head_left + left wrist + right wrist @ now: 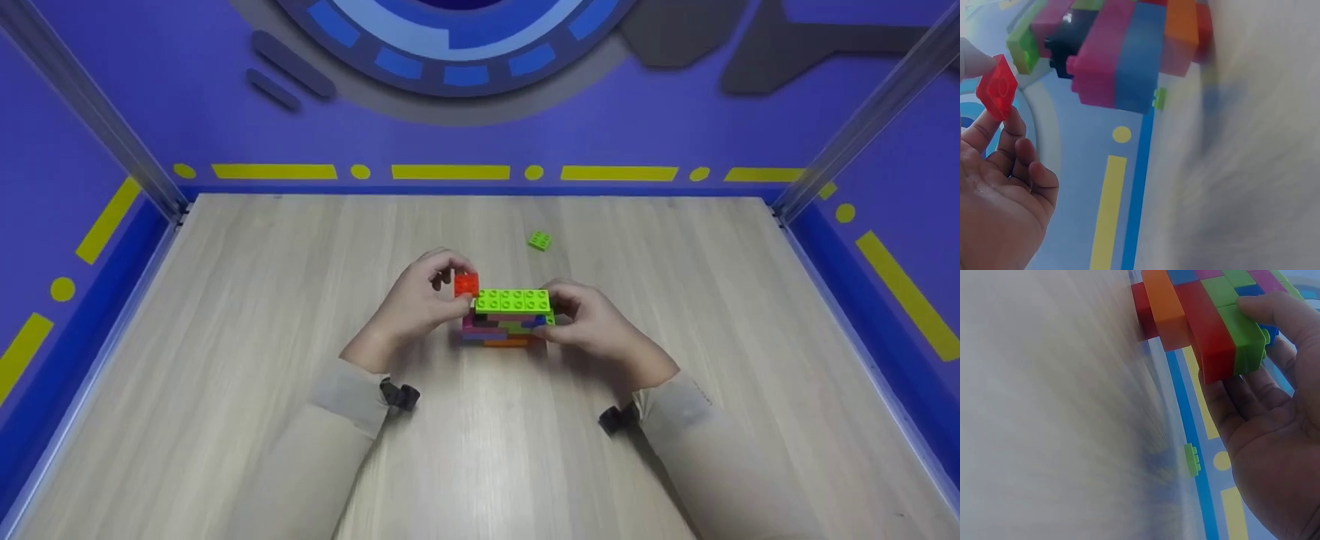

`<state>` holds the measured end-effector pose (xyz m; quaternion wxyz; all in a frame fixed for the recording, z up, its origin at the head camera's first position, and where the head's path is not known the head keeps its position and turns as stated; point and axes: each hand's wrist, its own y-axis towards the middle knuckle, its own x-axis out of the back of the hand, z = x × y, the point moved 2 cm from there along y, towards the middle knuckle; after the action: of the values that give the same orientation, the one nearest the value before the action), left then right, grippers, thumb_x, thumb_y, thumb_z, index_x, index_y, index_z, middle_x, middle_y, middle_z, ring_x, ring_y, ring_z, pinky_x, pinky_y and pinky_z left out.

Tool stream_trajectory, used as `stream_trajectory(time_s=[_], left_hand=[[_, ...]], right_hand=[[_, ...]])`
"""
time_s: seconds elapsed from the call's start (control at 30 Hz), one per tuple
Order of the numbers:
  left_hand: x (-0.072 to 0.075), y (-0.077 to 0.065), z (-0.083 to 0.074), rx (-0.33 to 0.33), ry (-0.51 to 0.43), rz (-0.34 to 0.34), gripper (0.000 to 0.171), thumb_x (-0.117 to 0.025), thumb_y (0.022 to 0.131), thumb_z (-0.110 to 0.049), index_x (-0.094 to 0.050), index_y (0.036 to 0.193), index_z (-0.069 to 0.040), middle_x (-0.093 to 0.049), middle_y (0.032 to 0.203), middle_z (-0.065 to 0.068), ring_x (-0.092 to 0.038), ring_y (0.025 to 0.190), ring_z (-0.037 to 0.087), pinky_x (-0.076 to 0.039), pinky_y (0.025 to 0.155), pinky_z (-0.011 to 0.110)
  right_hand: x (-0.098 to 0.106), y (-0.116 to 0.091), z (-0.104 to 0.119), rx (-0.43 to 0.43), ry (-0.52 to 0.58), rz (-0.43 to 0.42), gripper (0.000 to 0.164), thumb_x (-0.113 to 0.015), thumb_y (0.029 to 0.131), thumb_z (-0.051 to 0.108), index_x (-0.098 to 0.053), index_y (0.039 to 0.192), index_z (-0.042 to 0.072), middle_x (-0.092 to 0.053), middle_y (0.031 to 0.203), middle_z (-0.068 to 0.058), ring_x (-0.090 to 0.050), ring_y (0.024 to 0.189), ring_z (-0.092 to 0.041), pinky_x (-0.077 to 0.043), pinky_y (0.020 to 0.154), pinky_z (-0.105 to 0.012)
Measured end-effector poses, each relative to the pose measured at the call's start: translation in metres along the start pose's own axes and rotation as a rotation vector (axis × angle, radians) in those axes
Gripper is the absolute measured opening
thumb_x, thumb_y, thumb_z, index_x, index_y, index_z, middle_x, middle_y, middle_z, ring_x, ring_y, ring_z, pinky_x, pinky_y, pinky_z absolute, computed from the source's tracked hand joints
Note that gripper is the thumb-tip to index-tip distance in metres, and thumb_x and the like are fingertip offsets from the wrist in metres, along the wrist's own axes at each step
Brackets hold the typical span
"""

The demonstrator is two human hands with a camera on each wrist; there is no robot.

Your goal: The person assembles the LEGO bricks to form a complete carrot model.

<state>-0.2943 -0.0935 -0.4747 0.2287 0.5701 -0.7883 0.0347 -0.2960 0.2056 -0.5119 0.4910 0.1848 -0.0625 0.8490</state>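
Observation:
My left hand (420, 300) pinches a small red brick (466, 284) between thumb and fingertips, by the upper left end of a built stack of toy bricks. A long lime-green brick (512, 301) tops the stack, with its studs facing up. My right hand (596, 319) grips the stack's right end; in the right wrist view its thumb lies on a green brick (1244, 334) and its other fingers reach behind. Lower layers show a red brick (1207, 332) and an orange brick (1165, 312). The left wrist view shows magenta (1098, 62), blue (1141, 62) and black bricks (1075, 34) at the other end.
A loose lime-green brick (540, 241) lies on the wooden tabletop (262, 300) behind the stack. Blue-purple printed panels (465, 142) rise at the back and both sides, with metal posts (112, 112) at the corners.

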Motion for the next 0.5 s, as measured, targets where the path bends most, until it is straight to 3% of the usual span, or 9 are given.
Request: stream_trajectory(time_s=[0.17, 0.37, 0.5], left_hand=[[-0.0024, -0.0021, -0.0045, -0.021, 0.026, 0.019, 0.029, -0.080, 0.089, -0.008, -0.076, 0.118, -0.013, -0.066, 0.114, 0.002, -0.054, 0.112, 0.043, -0.042, 0.092, 0.037], [-0.0037, -0.0043, -0.0081, -0.033, 0.035, 0.034, 0.030, -0.081, 0.088, -0.008, -0.078, 0.117, -0.014, -0.066, 0.112, 0.000, -0.055, 0.108, 0.036, -0.044, 0.091, 0.035], [-0.0043, -0.0047, -0.0078, -0.025, 0.028, 0.037, 0.031, -0.081, 0.087, -0.007, -0.079, 0.117, -0.014, -0.065, 0.110, -0.001, -0.055, 0.107, 0.042, -0.043, 0.089, 0.035]], right_hand=[[0.0004, -0.0002, -0.0010, -0.001, 0.004, 0.003, 0.041, -0.087, 0.092, -0.001, -0.076, 0.131, 0.003, -0.076, 0.129, -0.011, -0.070, 0.122, -0.017, -0.059, 0.111, -0.029], [0.0004, 0.0003, -0.0003, -0.001, 0.011, -0.001, 0.039, -0.086, 0.092, 0.000, -0.076, 0.130, 0.003, -0.076, 0.128, -0.011, -0.070, 0.121, -0.018, -0.058, 0.110, -0.027], [0.0004, 0.0007, -0.0004, -0.006, 0.004, 0.000, 0.039, -0.086, 0.092, -0.001, -0.077, 0.130, 0.002, -0.076, 0.129, -0.012, -0.070, 0.121, -0.019, -0.060, 0.109, -0.028]])
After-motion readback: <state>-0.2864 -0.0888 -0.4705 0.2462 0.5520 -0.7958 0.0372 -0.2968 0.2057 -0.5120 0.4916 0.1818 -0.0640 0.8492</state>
